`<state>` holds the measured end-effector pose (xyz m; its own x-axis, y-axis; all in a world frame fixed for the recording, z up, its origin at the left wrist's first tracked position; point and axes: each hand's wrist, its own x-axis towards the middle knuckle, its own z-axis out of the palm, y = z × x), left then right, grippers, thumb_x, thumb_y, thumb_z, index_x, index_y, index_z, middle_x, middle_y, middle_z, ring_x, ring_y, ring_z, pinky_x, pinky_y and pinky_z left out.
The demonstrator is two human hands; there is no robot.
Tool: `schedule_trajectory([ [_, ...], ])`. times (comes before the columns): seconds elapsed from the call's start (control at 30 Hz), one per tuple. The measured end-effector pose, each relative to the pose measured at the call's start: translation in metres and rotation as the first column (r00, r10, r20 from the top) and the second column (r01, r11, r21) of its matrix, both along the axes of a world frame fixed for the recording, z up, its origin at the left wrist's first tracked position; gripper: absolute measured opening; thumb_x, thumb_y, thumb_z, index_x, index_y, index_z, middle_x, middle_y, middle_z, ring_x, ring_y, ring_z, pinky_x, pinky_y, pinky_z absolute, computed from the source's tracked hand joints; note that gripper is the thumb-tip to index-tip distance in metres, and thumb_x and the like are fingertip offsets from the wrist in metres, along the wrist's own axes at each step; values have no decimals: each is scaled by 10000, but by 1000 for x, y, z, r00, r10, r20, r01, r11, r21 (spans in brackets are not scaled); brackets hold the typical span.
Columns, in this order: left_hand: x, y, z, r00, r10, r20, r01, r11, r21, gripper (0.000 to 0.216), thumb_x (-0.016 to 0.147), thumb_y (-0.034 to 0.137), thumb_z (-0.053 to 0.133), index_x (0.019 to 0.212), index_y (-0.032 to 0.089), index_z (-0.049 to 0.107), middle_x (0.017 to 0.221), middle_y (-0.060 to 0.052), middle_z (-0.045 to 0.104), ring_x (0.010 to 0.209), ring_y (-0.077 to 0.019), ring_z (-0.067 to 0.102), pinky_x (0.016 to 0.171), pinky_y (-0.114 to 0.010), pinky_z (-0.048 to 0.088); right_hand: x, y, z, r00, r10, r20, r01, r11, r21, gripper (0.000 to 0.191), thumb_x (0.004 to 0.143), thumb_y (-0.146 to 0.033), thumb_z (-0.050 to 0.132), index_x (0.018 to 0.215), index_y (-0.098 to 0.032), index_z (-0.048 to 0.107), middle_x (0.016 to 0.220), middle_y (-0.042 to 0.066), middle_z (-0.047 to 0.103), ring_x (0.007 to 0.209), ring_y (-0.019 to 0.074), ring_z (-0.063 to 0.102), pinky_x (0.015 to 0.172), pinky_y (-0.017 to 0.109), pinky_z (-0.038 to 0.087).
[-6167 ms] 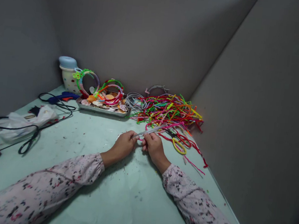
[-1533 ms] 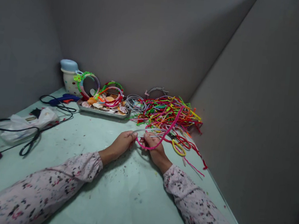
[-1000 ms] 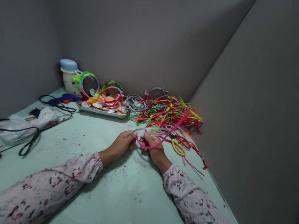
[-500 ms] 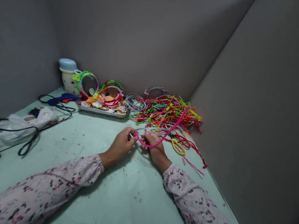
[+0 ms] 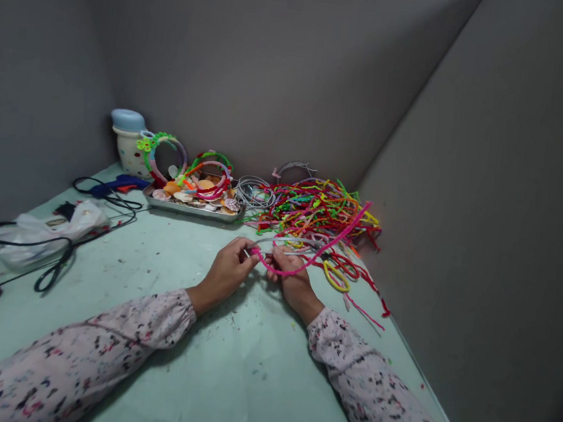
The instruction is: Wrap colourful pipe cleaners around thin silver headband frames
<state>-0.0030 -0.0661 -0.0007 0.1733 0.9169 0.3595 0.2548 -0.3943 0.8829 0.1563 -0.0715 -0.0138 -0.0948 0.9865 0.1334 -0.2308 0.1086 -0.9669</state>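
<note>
Close together over the middle of the table, my two hands hold a thin grey headband (image 5: 303, 241). My left hand (image 5: 228, 269) pinches one end of it, where a bright pink pipe cleaner (image 5: 346, 231) is wound on. From there the pipe cleaner sags in a curve across the front of my right hand (image 5: 296, 286), and its free end sticks up to the right. My right hand's fingers are closed on the grey band; some of its fingertips are hidden. Just right of it lie a yellow loop (image 5: 335, 277) and red loops.
A heap of coloured pipe cleaners (image 5: 316, 208) lies at the back right. Beside it are grey bands (image 5: 254, 193) and a metal tray (image 5: 191, 210) with shells and decorated headbands. Leftward are a bottle (image 5: 130, 145), a blue glue gun (image 5: 113, 186), black cables and a plastic bag (image 5: 32, 238).
The pink pipe cleaner's free end has swung to the right and its sagging curve has risen slightly. Both hands have stayed in nearly the same place.
</note>
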Motion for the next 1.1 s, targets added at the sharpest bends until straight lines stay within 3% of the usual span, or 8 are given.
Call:
schedule_trajectory([
  [0.4,-1,0,1,1000,9,-6,-9,1000,15,189,793,297,600,927,167,624,795,-8,573,627,-107,462,568,-217,375,0,1,-1,1000,-5,-14,5,1000,10,311,824,-481,598,774,-175,576,612,-26,581,449,63,472,415,179,330],
  [1.1,-2,-3,2,998,-26,61,29,999,-41,201,781,352,618,846,164,588,753,-4,576,644,-119,486,590,-226,375,1,0,-1,992,-28,119,20,997,68,365,852,-528,528,721,-189,554,500,-33,544,434,93,436,455,228,313],
])
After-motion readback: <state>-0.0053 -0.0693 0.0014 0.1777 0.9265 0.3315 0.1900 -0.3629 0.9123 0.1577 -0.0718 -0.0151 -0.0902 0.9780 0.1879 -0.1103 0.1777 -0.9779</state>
